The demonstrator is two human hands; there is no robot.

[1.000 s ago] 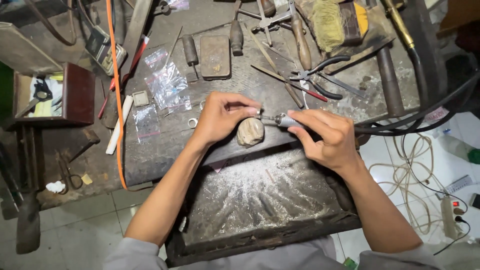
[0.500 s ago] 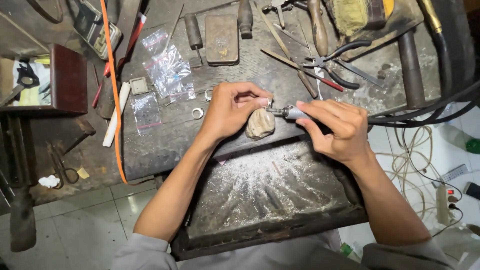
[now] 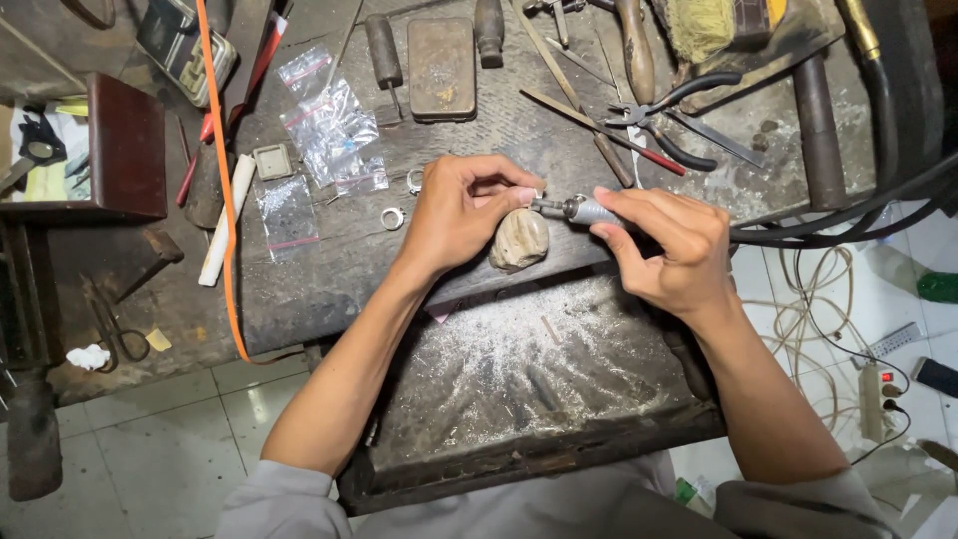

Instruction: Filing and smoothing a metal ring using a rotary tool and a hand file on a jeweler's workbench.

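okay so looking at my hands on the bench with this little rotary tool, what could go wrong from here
The rotary handpiece tip sits right at the left hand fingertips, so a slip could nick them. The right hand grips it near the nose; its black cable trails sideways and might tug. Loose rings lie close by and could get knocked off the workbench.

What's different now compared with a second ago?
Hardly anything: the view has shifted a little. The left hand still pinches a small piece above the tan bench peg, and the right hand still holds the grey rotary handpiece to it. The two rings have not moved.
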